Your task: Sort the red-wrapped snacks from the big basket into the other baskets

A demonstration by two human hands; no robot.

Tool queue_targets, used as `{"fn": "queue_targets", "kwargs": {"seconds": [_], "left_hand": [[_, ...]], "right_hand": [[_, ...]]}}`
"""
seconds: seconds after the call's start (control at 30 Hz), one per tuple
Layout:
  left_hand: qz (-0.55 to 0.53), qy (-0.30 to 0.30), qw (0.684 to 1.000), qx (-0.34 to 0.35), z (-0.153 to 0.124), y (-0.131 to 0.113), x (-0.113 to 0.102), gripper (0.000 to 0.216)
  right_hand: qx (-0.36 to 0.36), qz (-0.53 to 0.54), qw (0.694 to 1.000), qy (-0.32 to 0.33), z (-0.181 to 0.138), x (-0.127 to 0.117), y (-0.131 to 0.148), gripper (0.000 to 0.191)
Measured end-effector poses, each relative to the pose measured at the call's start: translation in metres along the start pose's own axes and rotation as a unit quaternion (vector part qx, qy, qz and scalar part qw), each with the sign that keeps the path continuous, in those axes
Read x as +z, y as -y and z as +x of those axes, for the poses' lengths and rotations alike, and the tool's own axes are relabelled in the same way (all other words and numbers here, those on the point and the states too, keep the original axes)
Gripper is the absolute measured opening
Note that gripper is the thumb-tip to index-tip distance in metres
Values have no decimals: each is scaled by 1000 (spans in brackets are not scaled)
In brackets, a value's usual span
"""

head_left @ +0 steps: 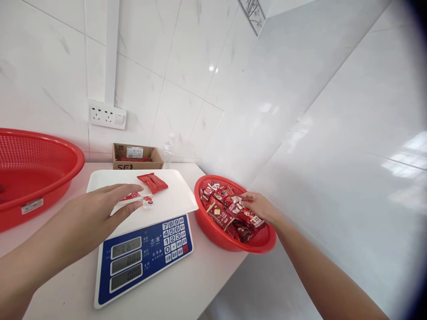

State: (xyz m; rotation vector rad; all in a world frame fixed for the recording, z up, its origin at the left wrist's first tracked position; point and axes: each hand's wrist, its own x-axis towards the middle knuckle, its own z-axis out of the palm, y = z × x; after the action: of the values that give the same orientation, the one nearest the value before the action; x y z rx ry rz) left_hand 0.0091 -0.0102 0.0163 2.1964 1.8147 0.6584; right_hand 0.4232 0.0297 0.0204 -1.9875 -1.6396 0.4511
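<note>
My left hand (111,204) hovers over the white pan of a digital scale (167,200), thumb and fingers apart. Between them shows a small red-and-white wrapped packet (147,202), which looks loose rather than pinched. Just beyond the fingertips a plain red sachet (152,182) lies on the pan. At the right, my right hand (258,206) reaches into a red plastic basket (213,233) of wrapped snacks. Its fingers are closed at the striped end of a red snack packet (245,214); the far fingers are partly hidden.
A larger red basket (66,186) stands at the left. Behind the scale are an open cardboard box (138,165) and a clear plastic bottle (167,151). A wall socket (107,114) sits above. The small basket stands at the table's right edge, near the wall.
</note>
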Motion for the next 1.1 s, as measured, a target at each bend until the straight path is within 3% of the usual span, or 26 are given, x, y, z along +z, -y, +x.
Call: {"fn": "queue_targets", "kwargs": {"seconds": [0.2, 0.6, 0.73, 0.83, 0.93, 1.1], "left_hand": [[5, -5, 1000, 18, 1, 5, 4, 47], [5, -17, 999, 34, 3, 11, 11, 48], [-3, -22, 999, 34, 3, 11, 11, 48], [-37, -30, 998, 39, 1, 5, 8, 46], [-124, -19, 990, 62, -3, -4, 5, 45], [-327, 39, 937, 113, -11, -13, 2, 51]], "right_hand": [[-14, 84, 995, -43, 9, 1, 1, 11], [-45, 110, 982, -146, 31, 5, -4, 20], [-52, 160, 971, -170, 25, 5, 9, 21], [-39, 306, 944, -115, 6, 7, 39, 25], [-44, 443, 895, -33, -17, 18, 77, 29], [-74, 541, 834, 74, -48, 58, 136, 26]]}}
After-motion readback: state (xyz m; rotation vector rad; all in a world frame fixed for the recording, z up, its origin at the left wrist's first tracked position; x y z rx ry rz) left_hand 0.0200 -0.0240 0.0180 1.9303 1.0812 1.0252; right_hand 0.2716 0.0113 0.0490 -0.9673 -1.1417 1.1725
